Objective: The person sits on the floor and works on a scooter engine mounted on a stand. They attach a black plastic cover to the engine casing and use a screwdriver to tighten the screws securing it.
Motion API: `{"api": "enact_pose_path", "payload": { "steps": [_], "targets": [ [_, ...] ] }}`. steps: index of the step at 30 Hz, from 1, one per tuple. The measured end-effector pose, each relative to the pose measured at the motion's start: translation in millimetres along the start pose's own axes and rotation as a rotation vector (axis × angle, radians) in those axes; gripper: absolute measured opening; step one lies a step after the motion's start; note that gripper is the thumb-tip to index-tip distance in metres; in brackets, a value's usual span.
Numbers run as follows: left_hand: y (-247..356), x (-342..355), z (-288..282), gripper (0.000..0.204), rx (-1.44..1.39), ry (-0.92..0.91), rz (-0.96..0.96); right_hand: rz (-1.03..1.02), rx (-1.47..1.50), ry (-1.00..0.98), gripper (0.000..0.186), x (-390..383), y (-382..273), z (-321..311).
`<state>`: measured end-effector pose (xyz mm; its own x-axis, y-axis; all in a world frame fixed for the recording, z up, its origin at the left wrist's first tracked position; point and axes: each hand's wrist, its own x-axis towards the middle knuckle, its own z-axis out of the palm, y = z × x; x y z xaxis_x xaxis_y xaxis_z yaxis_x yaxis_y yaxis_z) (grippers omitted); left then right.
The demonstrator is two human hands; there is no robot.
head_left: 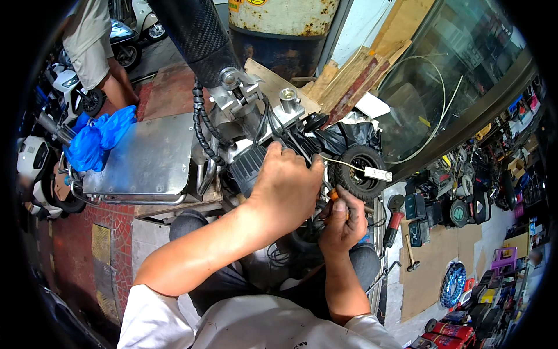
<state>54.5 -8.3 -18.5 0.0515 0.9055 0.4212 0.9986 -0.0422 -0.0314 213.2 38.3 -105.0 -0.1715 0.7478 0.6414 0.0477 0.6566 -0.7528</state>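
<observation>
My left hand (288, 180) is closed over the dark, ribbed metal part (244, 168) of the vehicle in the middle, its thumb side by the shaft of a tool; what it grips is hidden. My right hand (343, 227), just below and right, is wrapped round an orange-handled tool (334, 196), perhaps a screwdriver. Above the hands are a thick black tube (203, 49) with a silver clamp (235, 84), black cables (200, 128) and a silver cylindrical fitting (289, 99). A flat metal box (139, 157) lies left, partly under a blue plastic bag (110, 128).
Another person (90, 55) stands at upper left among parked scooters (81, 81). A rusty barrel (276, 23), wooden boards (360, 78) and a glass panel (447, 81) are behind. Right are a tyre (363, 160), power strip (378, 174), red grinder (392, 227), hammer (411, 262) and piled tools.
</observation>
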Motion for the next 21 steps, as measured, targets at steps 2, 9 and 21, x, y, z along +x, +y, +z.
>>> {"api": "enact_pose_path", "payload": {
  "steps": [2,9,21],
  "targets": [
    [-6.1,11.0,-8.0,0.041,-0.044,-0.160,0.018,-0.228,-0.091,0.004,0.027,2.0,13.5,-1.2],
    [-15.8,6.6,1.0,0.014,0.006,0.073,0.223,0.221,0.292,0.119,0.030,-12.1,2.3,11.3],
    [-20.0,4.0,8.4,0.012,-0.302,0.118,0.161,0.449,0.457,0.077,0.039,11.2,-37.1,3.6]
  ]
}}
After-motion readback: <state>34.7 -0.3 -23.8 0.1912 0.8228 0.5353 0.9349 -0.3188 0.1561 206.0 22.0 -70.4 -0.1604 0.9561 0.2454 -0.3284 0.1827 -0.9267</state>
